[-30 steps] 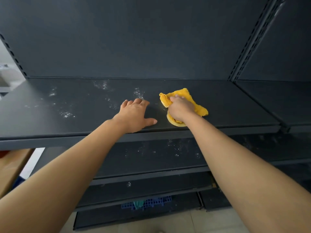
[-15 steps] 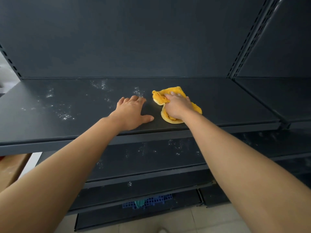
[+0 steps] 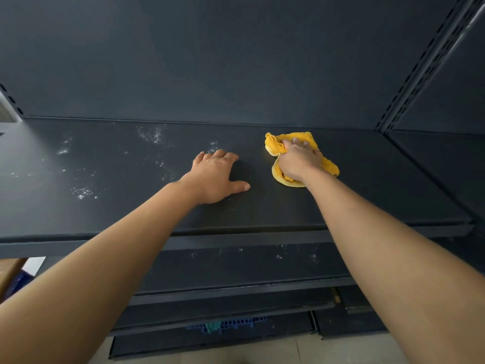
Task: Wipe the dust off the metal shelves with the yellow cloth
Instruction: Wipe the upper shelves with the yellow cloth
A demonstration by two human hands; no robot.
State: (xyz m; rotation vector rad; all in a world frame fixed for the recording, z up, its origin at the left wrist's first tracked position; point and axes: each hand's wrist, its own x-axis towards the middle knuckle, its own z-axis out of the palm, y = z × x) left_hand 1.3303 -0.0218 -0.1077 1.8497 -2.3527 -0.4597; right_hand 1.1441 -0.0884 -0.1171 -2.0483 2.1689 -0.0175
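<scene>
Since half a second ago my right hand (image 3: pixel 299 161) has slid the cloth (image 3: pixel 329 168) right and a bit toward the back of the shelf (image 3: pixel 367 193); the gap to my left hand (image 3: pixel 214 177) is wider. The left hand has barely moved.

The cloth is right of frame centre, bunched flat on the top shelf under my right palm. My fingers are curled over the bunch, with a fold caught by the thumb, and they press it down. My left hand lies flat on the shelf at centre, fingers straight, thumb out, holding nothing, just bracing.

The cloth looks soft, light and limp. It probably crumples and drags rather than glides, so I judge it's best held as a wad under the palm, not by a corner.

White dust (image 3: pixel 153 135) is speckled across the left half of the shelf, upper left of my left hand. There are more specks on the lower shelf (image 3: pixel 236 266). The right part looks clean. I judge the wiping is partway done and the next pass goes left.
</scene>
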